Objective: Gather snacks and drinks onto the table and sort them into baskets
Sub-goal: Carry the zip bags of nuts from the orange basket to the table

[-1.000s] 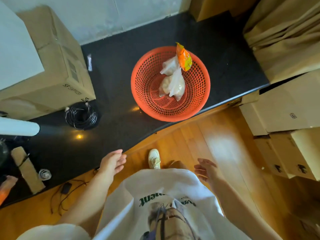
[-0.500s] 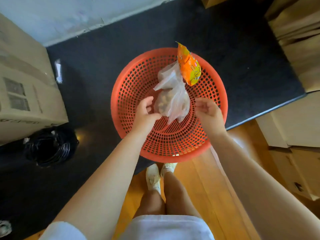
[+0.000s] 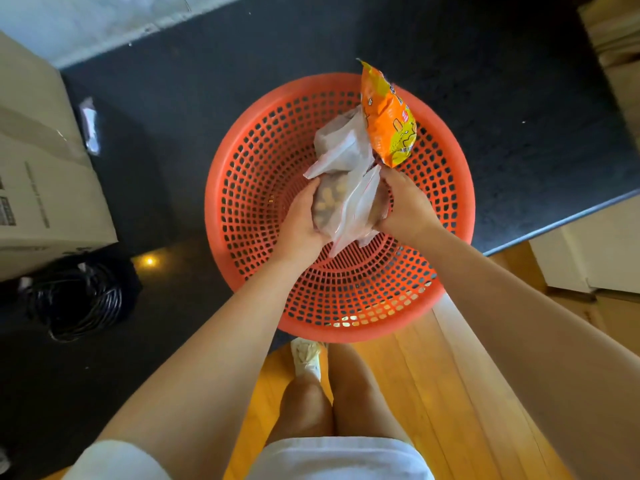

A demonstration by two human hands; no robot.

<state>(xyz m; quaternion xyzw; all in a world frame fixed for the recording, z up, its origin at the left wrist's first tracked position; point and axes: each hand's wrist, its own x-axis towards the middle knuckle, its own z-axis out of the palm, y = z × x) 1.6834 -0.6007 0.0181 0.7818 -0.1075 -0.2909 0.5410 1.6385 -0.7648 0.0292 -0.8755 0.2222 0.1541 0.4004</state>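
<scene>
A round orange basket (image 3: 249, 188) sits on the black table (image 3: 207, 98), its near rim hanging over the table's edge. Inside it lie clear plastic bags of pale snacks (image 3: 343, 188) and an orange-yellow snack packet (image 3: 389, 116) that leans against the far wall of the basket. My left hand (image 3: 304, 216) grips the clear bags from the left. My right hand (image 3: 403, 202) grips them from the right, just below the orange packet. Both hands are inside the basket.
A cardboard box (image 3: 38, 168) stands on the table at the left, with a coil of black cable (image 3: 79, 299) in front of it. More boxes (image 3: 595, 251) stand at the right. Wooden floor (image 3: 433, 375) and my legs are below.
Both hands rose from my sides, reached into the basket and closed on the clear bags from either side. The view has moved closer to the basket.
</scene>
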